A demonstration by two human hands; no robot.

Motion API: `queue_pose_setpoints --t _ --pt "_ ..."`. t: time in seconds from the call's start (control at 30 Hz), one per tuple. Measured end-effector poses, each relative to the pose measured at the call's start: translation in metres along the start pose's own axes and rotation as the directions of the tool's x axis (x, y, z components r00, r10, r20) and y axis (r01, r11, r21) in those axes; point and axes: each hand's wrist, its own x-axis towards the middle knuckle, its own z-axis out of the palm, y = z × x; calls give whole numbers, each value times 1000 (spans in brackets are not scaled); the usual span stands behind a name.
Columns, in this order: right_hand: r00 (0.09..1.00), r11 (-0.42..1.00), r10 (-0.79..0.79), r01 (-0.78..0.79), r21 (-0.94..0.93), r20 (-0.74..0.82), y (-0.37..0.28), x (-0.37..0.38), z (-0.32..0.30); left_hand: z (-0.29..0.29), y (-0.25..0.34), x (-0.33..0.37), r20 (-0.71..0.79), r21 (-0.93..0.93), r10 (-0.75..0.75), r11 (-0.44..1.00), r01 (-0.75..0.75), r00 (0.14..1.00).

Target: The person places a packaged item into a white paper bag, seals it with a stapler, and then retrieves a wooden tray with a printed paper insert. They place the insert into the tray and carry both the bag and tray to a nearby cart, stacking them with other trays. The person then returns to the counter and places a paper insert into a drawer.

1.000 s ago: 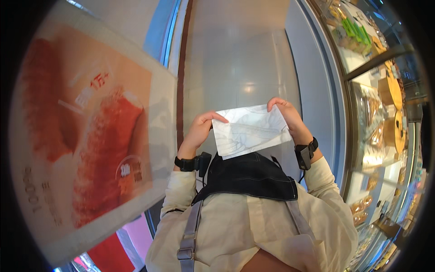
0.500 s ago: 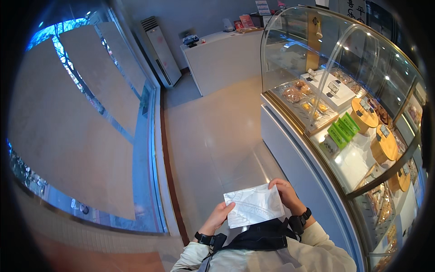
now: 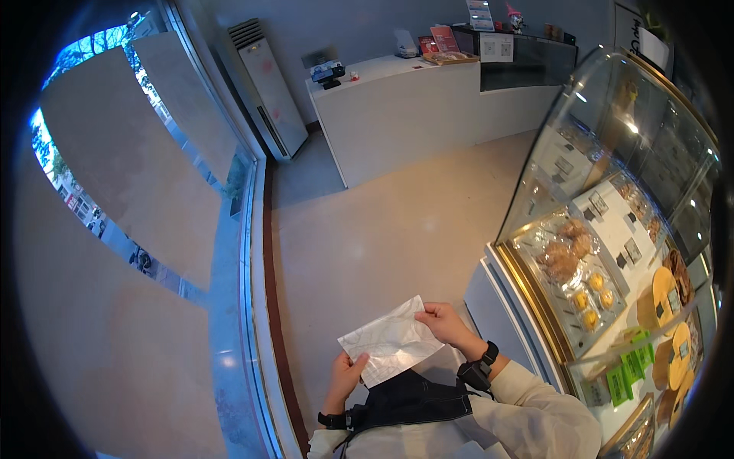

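A flat white paper bag (image 3: 391, 341) is held level in front of my chest, over the beige floor. My left hand (image 3: 345, 374) grips its near left corner. My right hand (image 3: 446, 323) pinches its far right edge. Both wrists wear black bands. A dark apron bib (image 3: 413, 401) shows just below the bag.
A curved glass display case (image 3: 612, 252) with trays of pastries and cakes stands close on the right. A white counter (image 3: 413, 115) with a card terminal and leaflets is ahead. A tall floor air conditioner (image 3: 265, 84) stands in the far corner. A large window (image 3: 153, 191) runs along the left.
The view has swung from the window and a poster on the left toward the shop floor and counter. Both hands still hold the bag, now lower in the picture.
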Motion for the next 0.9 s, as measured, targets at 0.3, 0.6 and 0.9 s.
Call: queue_pose_setpoints --t 0.3,0.6,0.9 --pt "835 892 -335 133 -432 -436 -60 268 -65 -19 97 322 231 -42 -58 997 70 971" --pt "628 885 -417 114 -452 -658 -126 463 -156 8 261 606 460 279 259 866 -415 850" --pt "745 838 -486 251 -484 -456 -173 742 -255 3 343 849 37 386 454 815 -432 890"
